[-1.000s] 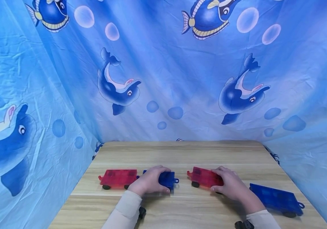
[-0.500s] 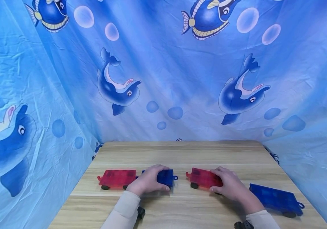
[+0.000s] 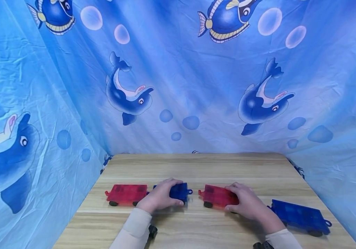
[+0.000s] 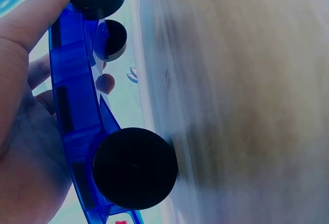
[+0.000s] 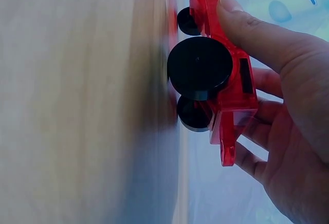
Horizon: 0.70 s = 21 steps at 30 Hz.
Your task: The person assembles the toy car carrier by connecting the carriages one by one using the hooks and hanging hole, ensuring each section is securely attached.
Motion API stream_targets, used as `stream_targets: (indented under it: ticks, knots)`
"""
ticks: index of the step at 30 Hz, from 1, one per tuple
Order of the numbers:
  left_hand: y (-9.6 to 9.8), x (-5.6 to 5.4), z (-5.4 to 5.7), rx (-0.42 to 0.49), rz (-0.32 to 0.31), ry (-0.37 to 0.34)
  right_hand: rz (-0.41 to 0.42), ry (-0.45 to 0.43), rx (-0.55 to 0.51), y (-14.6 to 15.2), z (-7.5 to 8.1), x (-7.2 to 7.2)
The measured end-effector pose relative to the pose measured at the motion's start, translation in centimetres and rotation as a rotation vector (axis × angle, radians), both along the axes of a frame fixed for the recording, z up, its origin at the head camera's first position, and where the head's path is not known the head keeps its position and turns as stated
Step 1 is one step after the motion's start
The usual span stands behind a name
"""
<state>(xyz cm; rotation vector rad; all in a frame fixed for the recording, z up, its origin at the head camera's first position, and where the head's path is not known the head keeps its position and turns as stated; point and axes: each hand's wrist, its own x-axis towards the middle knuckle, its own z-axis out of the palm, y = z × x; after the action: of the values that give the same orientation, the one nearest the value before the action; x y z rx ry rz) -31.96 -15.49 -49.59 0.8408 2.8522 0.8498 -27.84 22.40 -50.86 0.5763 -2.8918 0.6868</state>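
My left hand (image 3: 160, 196) grips a translucent blue toy train car (image 3: 179, 192) from above, thumb on the near side. Black wheels under that blue car (image 4: 77, 95) show in the left wrist view. Just left of it stands a red toy train car (image 3: 128, 194), whose end meets the blue car's hook. My right hand (image 3: 248, 202) holds a second red car (image 3: 216, 195) across its right part, the thumb on its near side. In the right wrist view this red car (image 5: 236, 98) shows a ring at its end. A short gap separates the blue car's ring from this red car's hook.
A second blue car (image 3: 301, 215) stands angled at the right, near the right forearm. Everything stands on a wooden table (image 3: 196, 167). A blue curtain (image 3: 178, 79) printed with dolphins and fish surrounds the table at the back and sides.
My right hand has slid its red car left, narrowing the gap. My left hand and its blue car have shifted slightly left, along with the red car behind.
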Motion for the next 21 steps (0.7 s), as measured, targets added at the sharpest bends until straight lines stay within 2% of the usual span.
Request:
stream_targets:
  ticks: [10, 21]
  knots:
    - [0.0, 0.2, -0.2, -0.026, 0.005, 0.006, 0.056, -0.013, -0.016, -1.1, 0.1, 0.7]
    - [0.1, 0.7, -0.1, -0.041, -0.017, 0.027, 0.099, 0.014, -0.032, -2.0, 0.4, 1.5]
